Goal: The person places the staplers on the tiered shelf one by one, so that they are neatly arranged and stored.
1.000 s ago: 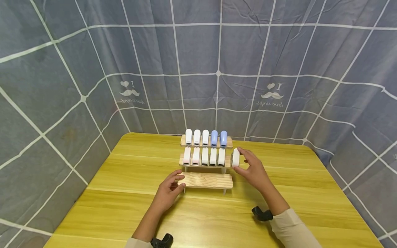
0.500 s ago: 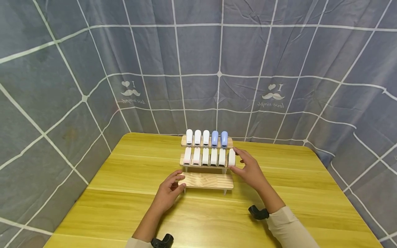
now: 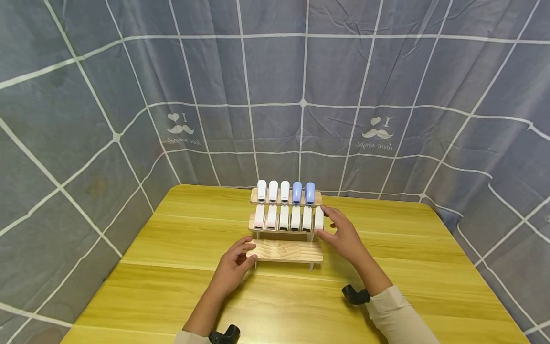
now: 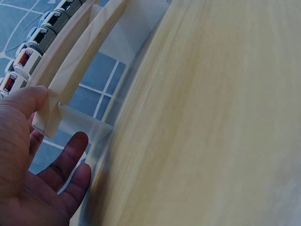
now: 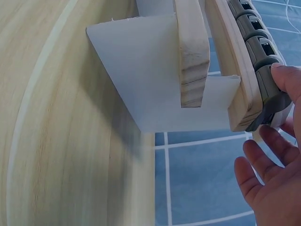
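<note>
A three-step wooden display rack (image 3: 285,251) with thin pale side panels stands on the table. My left hand (image 3: 232,267) holds the left end of its lowest board; in the left wrist view the thumb lies on the board's front and fingers reach behind. At the right end of the middle step, my right hand (image 3: 345,239) pinches a white stapler (image 3: 319,219) between thumb and fingers. In the right wrist view this stapler's grey base (image 5: 270,92) sits on the board, beside its neighbour. Several staplers (image 3: 283,218) stand to its left, some with pinkish bases.
On the top step stand several white staplers (image 3: 273,191) and two blue staplers (image 3: 303,192). The lowest board is bare. Behind the yellow wood table (image 3: 172,296) hangs a grey curtain (image 3: 275,71) with white grid lines.
My right hand has moved left with the white stapler, from beyond the middle step's right end onto it, next to the row. The left hand has stayed on the lowest board.
</note>
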A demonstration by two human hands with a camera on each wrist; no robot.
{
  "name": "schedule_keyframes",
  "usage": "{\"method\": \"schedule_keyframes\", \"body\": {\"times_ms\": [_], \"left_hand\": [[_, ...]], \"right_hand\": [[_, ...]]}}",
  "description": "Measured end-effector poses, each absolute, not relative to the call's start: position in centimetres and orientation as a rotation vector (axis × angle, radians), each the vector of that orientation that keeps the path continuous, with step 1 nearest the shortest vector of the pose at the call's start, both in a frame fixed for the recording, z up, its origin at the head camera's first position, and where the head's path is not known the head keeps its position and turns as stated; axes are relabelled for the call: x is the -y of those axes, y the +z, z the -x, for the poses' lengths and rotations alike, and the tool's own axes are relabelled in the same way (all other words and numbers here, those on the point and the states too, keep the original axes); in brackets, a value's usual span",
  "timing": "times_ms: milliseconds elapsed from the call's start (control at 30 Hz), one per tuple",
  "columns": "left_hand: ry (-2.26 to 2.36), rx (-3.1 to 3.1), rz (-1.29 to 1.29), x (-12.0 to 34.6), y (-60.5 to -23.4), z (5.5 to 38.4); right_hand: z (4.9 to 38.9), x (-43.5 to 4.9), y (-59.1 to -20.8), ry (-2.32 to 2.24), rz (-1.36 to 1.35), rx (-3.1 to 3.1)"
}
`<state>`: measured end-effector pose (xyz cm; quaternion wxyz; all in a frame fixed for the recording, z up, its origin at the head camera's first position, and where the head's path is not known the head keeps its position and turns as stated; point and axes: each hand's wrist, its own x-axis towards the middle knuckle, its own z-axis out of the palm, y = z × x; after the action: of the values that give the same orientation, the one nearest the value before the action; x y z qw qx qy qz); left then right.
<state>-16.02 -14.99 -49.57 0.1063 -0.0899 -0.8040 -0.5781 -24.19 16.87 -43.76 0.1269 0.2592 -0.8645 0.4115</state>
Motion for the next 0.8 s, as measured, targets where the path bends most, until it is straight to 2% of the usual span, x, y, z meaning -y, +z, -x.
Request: {"method": "schedule_keyframes", "body": {"times_ms": [800], "left_hand": [[-1.667, 2.386, 0.244, 14.64, -49.31, 15.96]], "right_hand": [[24.14, -16.54, -44.5, 1.325, -0.687, 2.496]]}}
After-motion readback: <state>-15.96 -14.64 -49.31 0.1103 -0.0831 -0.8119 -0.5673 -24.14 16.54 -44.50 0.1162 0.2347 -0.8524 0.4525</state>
